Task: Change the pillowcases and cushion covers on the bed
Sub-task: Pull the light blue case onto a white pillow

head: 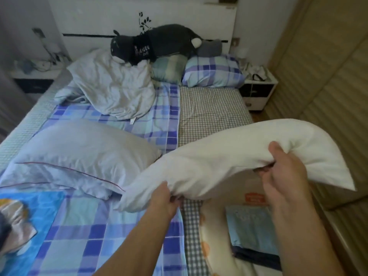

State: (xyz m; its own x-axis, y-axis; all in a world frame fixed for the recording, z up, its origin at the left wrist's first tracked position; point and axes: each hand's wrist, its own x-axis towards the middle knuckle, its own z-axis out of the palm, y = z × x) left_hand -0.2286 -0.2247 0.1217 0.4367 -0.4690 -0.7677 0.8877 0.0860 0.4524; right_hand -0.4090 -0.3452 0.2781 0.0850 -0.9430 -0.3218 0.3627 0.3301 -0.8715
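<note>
Both forearms reach in from the near edge: the left hand [166, 198] pinches the near-left edge of a bare white pillow [229, 158], and the right hand [284, 174] clamps its near-right edge, thumb on top, holding it lifted over the gingham sheet [211, 108]. It looks light, soft and floppy, sagging between the grips, so holding corners or seams seems wisest. White lettering on the dark plush toy [155, 43] beyond the pillow and an orange label [253, 198] beneath it are unreadable.
</note>
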